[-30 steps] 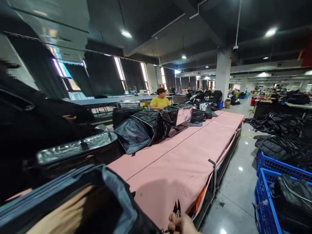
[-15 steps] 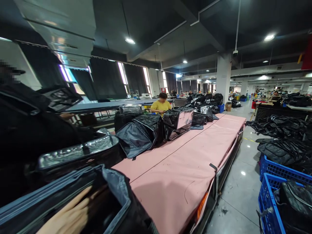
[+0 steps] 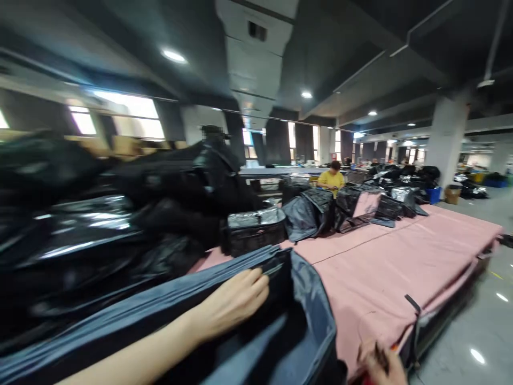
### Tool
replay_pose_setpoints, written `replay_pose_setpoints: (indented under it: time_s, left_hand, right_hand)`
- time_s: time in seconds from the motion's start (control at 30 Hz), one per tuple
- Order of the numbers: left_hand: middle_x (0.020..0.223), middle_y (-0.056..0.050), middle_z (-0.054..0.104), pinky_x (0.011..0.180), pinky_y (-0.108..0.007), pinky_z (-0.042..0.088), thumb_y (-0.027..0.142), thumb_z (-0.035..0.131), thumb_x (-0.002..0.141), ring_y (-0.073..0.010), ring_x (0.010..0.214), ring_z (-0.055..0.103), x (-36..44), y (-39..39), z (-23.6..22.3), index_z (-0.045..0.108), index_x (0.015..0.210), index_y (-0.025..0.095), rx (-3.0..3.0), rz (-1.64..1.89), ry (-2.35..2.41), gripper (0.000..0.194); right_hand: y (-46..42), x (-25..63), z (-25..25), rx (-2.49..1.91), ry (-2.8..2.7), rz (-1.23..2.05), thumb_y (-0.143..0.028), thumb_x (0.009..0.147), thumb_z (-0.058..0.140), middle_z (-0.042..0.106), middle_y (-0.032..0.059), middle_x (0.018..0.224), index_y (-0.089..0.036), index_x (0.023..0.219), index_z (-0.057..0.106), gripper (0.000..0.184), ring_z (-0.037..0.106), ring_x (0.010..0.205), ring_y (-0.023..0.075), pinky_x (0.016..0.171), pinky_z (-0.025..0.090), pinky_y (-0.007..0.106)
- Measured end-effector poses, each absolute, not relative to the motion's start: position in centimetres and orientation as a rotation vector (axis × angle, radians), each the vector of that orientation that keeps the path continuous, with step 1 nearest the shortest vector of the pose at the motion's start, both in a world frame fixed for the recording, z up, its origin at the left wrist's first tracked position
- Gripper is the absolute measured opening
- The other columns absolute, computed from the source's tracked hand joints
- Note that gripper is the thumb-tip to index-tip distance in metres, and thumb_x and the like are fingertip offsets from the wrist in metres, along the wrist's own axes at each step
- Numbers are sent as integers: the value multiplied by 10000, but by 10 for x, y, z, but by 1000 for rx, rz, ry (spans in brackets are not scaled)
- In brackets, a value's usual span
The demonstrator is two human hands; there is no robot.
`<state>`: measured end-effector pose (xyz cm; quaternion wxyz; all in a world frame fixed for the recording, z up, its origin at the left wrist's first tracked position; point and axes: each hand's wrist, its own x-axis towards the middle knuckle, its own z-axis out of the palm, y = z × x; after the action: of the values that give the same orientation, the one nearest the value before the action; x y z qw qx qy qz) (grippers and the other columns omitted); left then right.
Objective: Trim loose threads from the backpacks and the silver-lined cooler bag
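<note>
while my left hand seemingly steadies the open bag before me, i can't tell whether it or my blurred right hand grips, and the next move likely wants tautness.

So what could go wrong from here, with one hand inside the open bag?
The right hand seems to hold a small dark tool, blurred here; it might nick the open bag or the left hand if the two come together. The black strap at the pink table's edge could snag the bag if it slides that way.
</note>
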<state>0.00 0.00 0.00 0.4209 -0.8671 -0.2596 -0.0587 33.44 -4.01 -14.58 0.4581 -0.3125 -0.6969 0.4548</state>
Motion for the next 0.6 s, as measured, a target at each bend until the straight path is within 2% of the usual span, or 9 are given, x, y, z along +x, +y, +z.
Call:
replay_pose_setpoints:
  time_s: [0.07,0.13,0.23,0.3,0.37,0.4,0.47,0.53,0.6]
  left_hand:
    - [665,-22,538,513,-297,401,104,566,812,-157,594,482,-5,-16,3,556,682,154,-2158,-85,-620,140]
    - [652,-34,518,499,-309,370,126,546,823,-165,586,453,-4,-27,8,557,682,160,-2162,-55,-610,145]
    - [635,-39,489,488,-307,342,152,498,855,-161,580,428,1,-41,12,558,679,159,-2186,-36,-586,186]
    - [627,-39,476,471,-298,318,160,469,869,-154,567,412,1,-51,14,554,668,160,-2215,-32,-564,218]
    - [626,-36,466,452,-287,295,169,437,885,-147,557,405,0,-63,15,556,672,162,-2248,-33,-540,244]
    - [628,-34,464,446,-283,287,172,425,891,-143,554,407,-2,-69,15,560,678,162,-2265,-34,-528,253]
    - [637,-30,462,439,-277,277,173,410,897,-136,552,415,-4,-82,17,568,692,161,-2290,-44,-511,259]
    - [646,-28,461,431,-275,263,158,404,894,-131,553,427,-5,-94,19,572,698,157,-2298,-63,-513,259]
    - [653,-28,462,421,-276,243,136,390,890,-130,557,442,-1,-101,22,578,704,152,-2295,-90,-524,265]
  right_hand:
    - [-25,333,-126,-887,-1578,865,-568,846,567,678,67,784,-205,799,679,383,653,799,232,717,553,304]
    - [-8,327,-96,-940,-1578,656,-559,831,581,693,79,847,-184,851,681,389,646,779,216,726,548,290]
    - [18,304,-40,-945,-1852,565,-532,832,563,707,73,886,-179,996,675,405,514,477,124,505,506,268]
    - [32,277,-8,-846,-2023,532,-503,800,585,695,102,1038,-183,1057,672,420,588,598,166,538,514,286]
    - [41,247,12,-708,-2225,517,-426,726,654,679,99,1110,-197,1092,669,432,639,886,245,728,534,329]
    - [43,233,18,-663,-2315,510,-384,699,669,686,91,1097,-204,1071,680,413,627,969,265,806,516,346]
    - [44,209,23,-645,-2453,499,-313,687,650,719,71,979,-217,944,713,281,641,936,270,847,489,355]
    - [41,193,23,-667,-2523,500,-274,705,601,728,54,825,-220,788,715,151,655,808,255,780,490,333]
    - [33,184,23,-670,-2532,524,-263,718,567,713,37,733,-221,713,700,139,647,731,240,711,483,305]
